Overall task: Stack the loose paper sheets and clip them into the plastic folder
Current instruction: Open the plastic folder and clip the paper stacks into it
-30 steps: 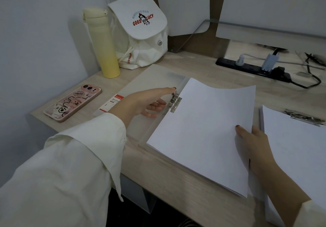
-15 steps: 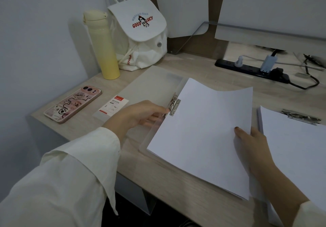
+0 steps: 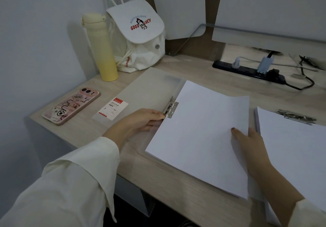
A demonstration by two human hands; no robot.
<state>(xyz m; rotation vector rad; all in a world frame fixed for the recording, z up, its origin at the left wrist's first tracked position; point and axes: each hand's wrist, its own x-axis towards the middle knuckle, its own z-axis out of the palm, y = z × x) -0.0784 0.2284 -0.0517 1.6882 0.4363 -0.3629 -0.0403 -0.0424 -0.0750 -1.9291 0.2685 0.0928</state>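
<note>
Your right hand (image 3: 250, 138) pinches the edge of the paper stack (image 3: 202, 138) lying in the open plastic folder (image 3: 150, 89), your left hand (image 3: 141, 121) touches the metal clip (image 3: 170, 107), grip unclear; any sideways tug could clamp sheets crooked.

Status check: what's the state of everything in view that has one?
plastic folder, open flat.
metal clip, at the paper's edge; clamped or not, unclear.
paper stack, in the folder, right edge gripped by right hand.
left hand, fingers touching metal clip.
bottle, upright, lid shut.
backpack, flap closed.
phone, face down.
</note>
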